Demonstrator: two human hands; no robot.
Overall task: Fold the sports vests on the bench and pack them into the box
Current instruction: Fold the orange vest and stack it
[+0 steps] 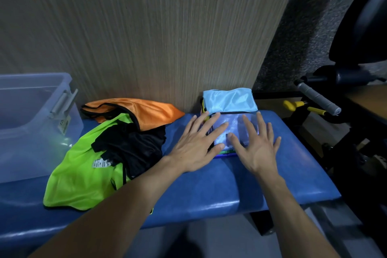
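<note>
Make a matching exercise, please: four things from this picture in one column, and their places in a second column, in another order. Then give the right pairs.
Things:
1. orange vest
2. green vest
3. box
4. folded vest

Places:
A. far left end of the bench
B. under both hands, left hand and right hand
C. against the wall, behind the green vest
D. near edge of the bench, beside the box

Pairs: 1-C, 2-D, 3-A, 4-B

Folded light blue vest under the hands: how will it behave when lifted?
The light blue vest looks thin and glossy, so probably floppy, light and slippery. Both hands, left hand and right hand, lie flat on it; its folds may spring open.
</note>
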